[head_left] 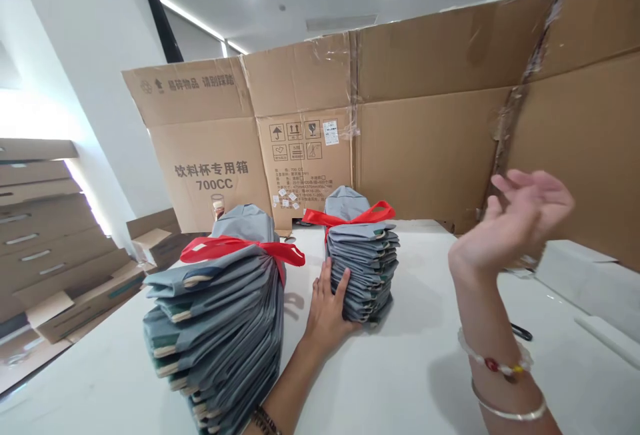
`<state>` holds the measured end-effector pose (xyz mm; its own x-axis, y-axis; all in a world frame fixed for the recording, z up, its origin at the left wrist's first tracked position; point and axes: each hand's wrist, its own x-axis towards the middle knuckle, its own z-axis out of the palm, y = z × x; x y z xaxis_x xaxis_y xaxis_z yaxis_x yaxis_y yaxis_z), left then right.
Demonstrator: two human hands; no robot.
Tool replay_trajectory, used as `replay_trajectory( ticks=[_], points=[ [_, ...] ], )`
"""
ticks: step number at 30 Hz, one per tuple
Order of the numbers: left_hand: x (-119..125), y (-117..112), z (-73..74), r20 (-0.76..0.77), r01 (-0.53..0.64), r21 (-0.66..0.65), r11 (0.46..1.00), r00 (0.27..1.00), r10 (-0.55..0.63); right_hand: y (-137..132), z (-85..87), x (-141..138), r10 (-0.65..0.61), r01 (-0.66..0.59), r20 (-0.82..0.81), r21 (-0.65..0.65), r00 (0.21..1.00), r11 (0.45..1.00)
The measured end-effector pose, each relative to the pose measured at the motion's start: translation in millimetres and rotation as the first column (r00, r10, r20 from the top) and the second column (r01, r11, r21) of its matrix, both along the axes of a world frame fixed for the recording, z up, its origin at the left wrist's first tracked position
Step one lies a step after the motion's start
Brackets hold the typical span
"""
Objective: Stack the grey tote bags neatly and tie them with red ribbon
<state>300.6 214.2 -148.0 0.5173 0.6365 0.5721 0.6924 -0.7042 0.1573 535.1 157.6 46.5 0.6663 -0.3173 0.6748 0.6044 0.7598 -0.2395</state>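
Observation:
A bundle of folded grey-blue cloth pieces [363,268], tied near its far end with a red ribbon [350,215], lies on the white table [400,381]. My left hand [330,308] rests against its near left side, fingers spread and thumb at the lower front edge. To the left is a larger bundle of similar cloth [220,328], with beige edging showing at the folds and its own red ribbon [245,248]. My right hand [520,215] is raised above the table's right side, fingers outstretched and slightly blurred, with nothing in it.
Tall cardboard panels [425,148] stand along the back and right of the table. A small black object [521,332] lies behind my right forearm. White wrapped material [595,288] is at the right. Cardboard boxes [50,235] are stacked beyond the table's left edge.

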Motion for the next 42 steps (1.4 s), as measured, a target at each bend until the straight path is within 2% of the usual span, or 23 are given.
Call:
replay_trajectory(
  ticks=[3, 4, 5, 6, 7, 8, 9, 10, 11, 12, 15, 18, 21, 24, 27, 31, 34, 36, 39, 42],
  points=[
    [0, 3, -3.6, 0.002, 0.003, 0.053, 0.999, 1.000, -0.004, -3, -0.1, 16, -0.023, 0.023, -0.003, 0.012, 1.000, 1.000],
    [0, 3, -4.1, 0.004, -0.003, 0.061, 0.998, 1.000, 0.003, -4, -0.3, 20, 0.007, -0.006, 0.022, -0.056, 1.000, 0.998],
    [0, 4, -4.1, 0.003, -0.010, 0.060, 0.998, 1.000, 0.010, -5, -0.5, 23, 0.080, -0.066, 0.068, -0.192, 0.994, 0.979],
    [-1, 3, -3.5, 0.001, -0.015, 0.048, 0.999, 1.000, 0.015, -6, -0.9, 25, 0.190, -0.130, 0.127, -0.377, 0.974, 0.917],
    [-1, 2, -2.3, -0.001, -0.022, 0.029, 0.999, 1.000, 0.022, -6, -2.0, 26, 0.331, -0.168, 0.186, -0.582, 0.925, 0.796],
    [-1, 1, -0.2, -0.003, -0.027, 0.013, 1.000, 1.000, 0.027, -6, -4.1, 27, 0.489, -0.157, 0.229, -0.763, 0.842, 0.627],
    [-1, -2, 2.7, -0.005, -0.028, 0.011, 1.000, 1.000, 0.028, -4, -7.4, 28, 0.638, -0.098, 0.246, -0.886, 0.730, 0.453],
    [-1, -6, 6.7, -0.001, -0.022, 0.031, 0.999, 1.000, 0.022, 0, -11.7, 27, 0.744, -0.011, 0.247, -0.946, 0.621, 0.323],
    [0, -10, 11.6, 0.013, -0.007, 0.080, 0.997, 1.000, 0.006, 4, -16.7, 26, 0.800, 0.077, 0.255, -0.964, 0.543, 0.255],
    [3, -14, 17.4, 0.033, 0.016, 0.156, 0.988, 0.999, -0.021, 9, -22.0, 25, 0.815, 0.148, 0.280, -0.960, 0.508, 0.237],
    [16, -27, 37.5, 0.085, 0.102, 0.409, 0.907, 0.985, -0.149, 25, -33.8, 17, 0.756, 0.258, 0.394, -0.918, 0.523, 0.300],
    [36, -31, 55.6, 0.103, 0.128, 0.536, 0.835, 0.971, -0.215, 33, -35.7, 13, 0.757, 0.250, 0.422, -0.906, 0.498, 0.341],
    [52, -25, 66.0, 0.161, 0.071, 0.599, 0.798, 0.965, -0.207, 34, -32.0, 15, 0.772, 0.195, 0.376, -0.927, 0.512, 0.322],
    [61, -15, 69.7, 0.223, -0.007, 0.633, 0.774, 0.959, -0.174, 33, -28.8, 18, 0.812, 0.093, 0.292, -0.954, 0.506, 0.286],
    [64, -10, 69.3, 0.221, -0.010, 0.612, 0.791, 0.962, -0.159, 35, -27.7, 18, 0.798, 0.003, 0.261, -0.951, 0.543, 0.309],
    [67, -15, 60.0, 0.250, -0.025, 0.547, 0.837, 0.959, -0.134, 42, -30.0, 11, 0.661, 0.005, 0.310, -0.907, 0.683, 0.421],
    [69, -21, 49.0, 0.288, -0.058, 0.506, 0.861, 0.952, -0.105, 49, -34.0, 2, 0.564, -0.004, 0.333, -0.858, 0.756, 0.513],
    [69, -23, 43.2, 0.285, -0.051, 0.499, 0.865, 0.952, -0.108, 51, -36.3, -3, 0.511, -0.005, 0.335, -0.833, 0.792, 0.554],
    [68, -23, 38.5, 0.257, -0.016, 0.503, 0.864, 0.957, -0.132, 51, -37.4, -6, 0.471, 0.020, 0.338, -0.829, 0.815, 0.559],
    [66, -23, 35.3, 0.244, -0.007, 0.498, 0.867, 0.961, -0.132, 48, -35.7, -2, 0.529, -0.001, 0.341, -0.839, 0.777, 0.544]
  ],
)
